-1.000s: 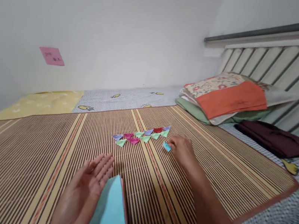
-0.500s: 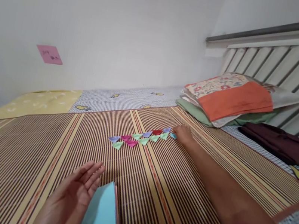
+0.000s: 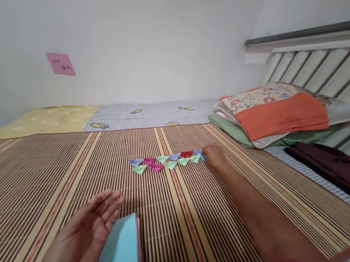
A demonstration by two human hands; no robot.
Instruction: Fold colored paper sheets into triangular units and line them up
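Note:
My right hand (image 3: pixel 213 155) is closed at the right end of two rows of small folded paper triangles. Its fingers are on a blue paper triangle (image 3: pixel 203 157), most of which they cover. Purple, magenta, red and pale green triangles make up the rows, among them a red triangle (image 3: pixel 187 154) and a green triangle (image 3: pixel 139 169). Palm turned up, my left hand (image 3: pixel 93 224) is open and holds nothing. It hovers beside a stack of coloured paper (image 3: pixel 125 247) with a light blue sheet on top, partly hidden behind the hand.
A striped bamboo mat (image 3: pixel 40 163) covers the bed. Folded cloths with an orange band (image 3: pixel 287 115) and a dark maroon cloth (image 3: pixel 332 167) lie at the right by the white slatted headboard (image 3: pixel 330 71). A pink note (image 3: pixel 60 64) is on the wall.
The view has shifted slightly. My right hand has moved a little closer to the end of the rows, with the blue triangle now nearer its neighbours. My left hand stays open.

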